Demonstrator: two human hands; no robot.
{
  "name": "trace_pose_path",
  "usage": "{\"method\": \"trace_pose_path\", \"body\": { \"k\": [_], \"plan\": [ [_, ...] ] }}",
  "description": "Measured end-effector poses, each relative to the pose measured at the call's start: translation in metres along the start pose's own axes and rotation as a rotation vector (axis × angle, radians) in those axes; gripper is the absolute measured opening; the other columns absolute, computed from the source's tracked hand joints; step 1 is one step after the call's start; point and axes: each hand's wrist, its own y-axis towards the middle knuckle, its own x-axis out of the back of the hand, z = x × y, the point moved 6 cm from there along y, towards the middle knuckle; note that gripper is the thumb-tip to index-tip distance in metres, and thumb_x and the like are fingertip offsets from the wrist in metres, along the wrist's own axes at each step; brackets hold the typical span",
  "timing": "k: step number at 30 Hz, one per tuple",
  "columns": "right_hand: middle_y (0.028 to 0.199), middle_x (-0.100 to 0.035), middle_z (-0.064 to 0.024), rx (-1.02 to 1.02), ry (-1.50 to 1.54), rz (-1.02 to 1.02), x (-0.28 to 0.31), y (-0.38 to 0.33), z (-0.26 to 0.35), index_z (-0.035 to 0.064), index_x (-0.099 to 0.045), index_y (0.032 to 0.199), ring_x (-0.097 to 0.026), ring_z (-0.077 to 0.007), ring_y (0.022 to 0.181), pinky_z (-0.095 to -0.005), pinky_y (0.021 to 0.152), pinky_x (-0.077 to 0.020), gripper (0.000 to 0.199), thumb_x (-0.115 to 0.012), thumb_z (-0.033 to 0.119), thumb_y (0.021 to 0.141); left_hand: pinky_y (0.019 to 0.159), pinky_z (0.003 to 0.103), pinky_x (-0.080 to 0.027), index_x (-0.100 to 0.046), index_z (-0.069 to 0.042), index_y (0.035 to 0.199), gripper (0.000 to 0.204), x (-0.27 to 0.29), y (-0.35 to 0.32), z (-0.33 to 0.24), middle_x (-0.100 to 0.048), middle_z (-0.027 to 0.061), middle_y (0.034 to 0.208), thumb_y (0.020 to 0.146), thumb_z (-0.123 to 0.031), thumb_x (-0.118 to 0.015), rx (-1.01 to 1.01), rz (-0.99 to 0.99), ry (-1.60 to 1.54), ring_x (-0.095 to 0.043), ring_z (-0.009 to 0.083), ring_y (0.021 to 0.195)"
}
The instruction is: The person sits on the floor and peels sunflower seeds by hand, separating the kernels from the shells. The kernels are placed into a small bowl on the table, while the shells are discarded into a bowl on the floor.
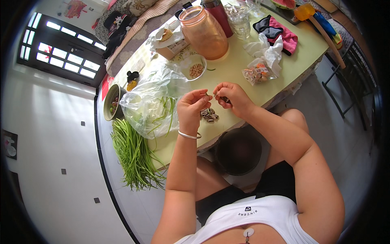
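**Striped seed-like pieces [209, 115] in a small heap on a table, with two bare hands close above**

The heap lies near the table's edge, just below the person's fingers. The left hand [191, 106] pinches a small dark sliver [209, 95] between thumb and fingertips; it is too small to identify. The right hand [237, 99] faces it, fingers curled in, its tips very near the left hand's. Whether it grips anything, I cannot tell. A pale bangle [189, 135] circles the left wrist.

Left of the hands, a clear plastic bag [151, 91] sprawls over the pale yellow-green table [227, 77], some green stalks showing at it. A thick bunch of long green stalks [131, 154] hangs over the table's left edge. Beyond the bag sits a round basket [107, 106].

Farther up the table, a white bowl [195, 59] holds tan nuts or beans [196, 70]. Behind it stand a large orange-tinted jar [206, 38] and a dark red flask [219, 18]. To the right lie a clear packet [256, 72] of orange and tan bits, crumpled white plastic [271, 53] and a pink-and-dark cloth [289, 42].

Below the table edge, between the person's legs, is a dark round bucket [238, 152].
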Motion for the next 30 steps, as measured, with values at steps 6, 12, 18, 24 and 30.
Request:
{"method": "trace_pose_path", "body": {
  "k": [6,12,18,24,30],
  "plan": [
    [0.08,-0.059,-0.0085,-0.092,0.0,-0.007,0.0,0.003,-0.01,0.001,-0.057,0.09,-0.054,-0.0135,0.062,-0.0238,0.046,-0.0394,0.014,-0.047,0.009,0.085,0.06,0.023,-0.051,-0.06,0.003,0.098,0.014,-0.011,-0.008,-0.016,-0.067,0.0101,0.076,0.085,0.001,-0.062,-0.249,-0.021,0.423,-0.064,0.0132,0.065],
    [0.077,-0.059,-0.0091,-0.174,0.08,0.035,-0.003,0.002,-0.009,0.0009,-0.058,0.09,-0.055,-0.013,0.061,-0.0223,0.045,-0.039,0.021,-0.047,0.018,0.092,0.056,0.025,-0.047,-0.064,0.0,0.088,0.008,-0.028,-0.017,-0.041,-0.065,0.0085,0.07,0.081,-0.001,-0.067,-0.52,-0.073,0.804,-0.06,0.0127,0.059],
    [0.072,-0.056,-0.0051,-0.2,0.174,-0.051,0.003,0.006,-0.012,0.0033,-0.056,0.085,-0.05,-0.0093,0.056,-0.0193,0.042,-0.0331,0.021,-0.053,0.022,0.092,0.059,0.031,-0.049,-0.069,-0.003,0.085,0.011,0.005,0.032,-0.083,-0.065,0.0122,0.074,0.074,-0.003,-0.071,-0.66,-0.391,0.889,-0.063,0.0217,0.06],
    [0.069,-0.054,-0.0021,-0.152,0.219,-0.045,0.016,0.007,-0.001,0.0056,-0.055,0.081,-0.047,-0.0073,0.053,-0.019,0.041,-0.0306,0.021,-0.057,0.024,0.091,0.068,0.034,-0.051,-0.073,-0.006,0.083,0.014,0.0,0.033,-0.051,-0.069,0.0098,0.08,0.069,-0.005,-0.07,-0.598,0.003,1.312,-0.064,0.0256,0.07],
    [0.07,-0.055,-0.002,-0.123,0.128,-0.057,0.011,0.007,-0.004,0.0052,-0.056,0.082,-0.047,-0.0075,0.054,-0.0189,0.042,-0.0306,0.019,-0.056,0.023,0.091,0.071,0.037,-0.049,-0.071,-0.009,0.073,0.006,-0.005,0.024,-0.008,-0.064,0.0073,0.077,0.07,-0.008,-0.067,-0.763,-0.041,1.484,-0.059,0.0272,0.078]
  ]
}}
